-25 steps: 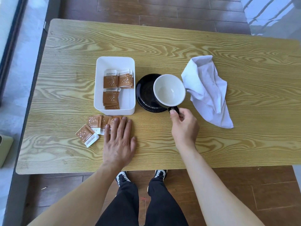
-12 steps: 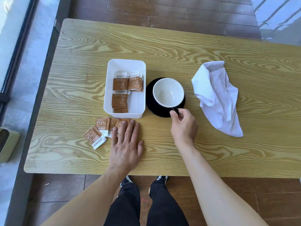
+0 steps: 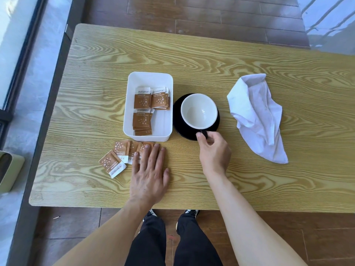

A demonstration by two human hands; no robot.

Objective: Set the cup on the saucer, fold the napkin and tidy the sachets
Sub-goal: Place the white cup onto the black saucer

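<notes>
A cup (image 3: 198,111), black outside and white inside, stands upright and empty on the black saucer (image 3: 179,129) at the table's middle. My right hand (image 3: 214,150) pinches the cup's black handle at its near side. A crumpled white napkin (image 3: 255,116) lies to the right of the saucer. Left of the saucer, a white rectangular tray (image 3: 148,79) holds several brown sachets (image 3: 142,110). More loose sachets (image 3: 119,156) lie on the table just in front of the tray. My left hand (image 3: 148,173) lies flat, fingers spread, its fingertips on the rightmost loose sachets.
The wooden table (image 3: 192,60) reaches beyond the right frame edge; its near edge runs just above my legs. A pale green bin (image 3: 7,171) stands on the floor at the far left, beside a window frame.
The cup, first overhanging the saucer's right side in my right hand, now stands centred on it. My left hand stayed flat on the sachets. The camera view shifted.
</notes>
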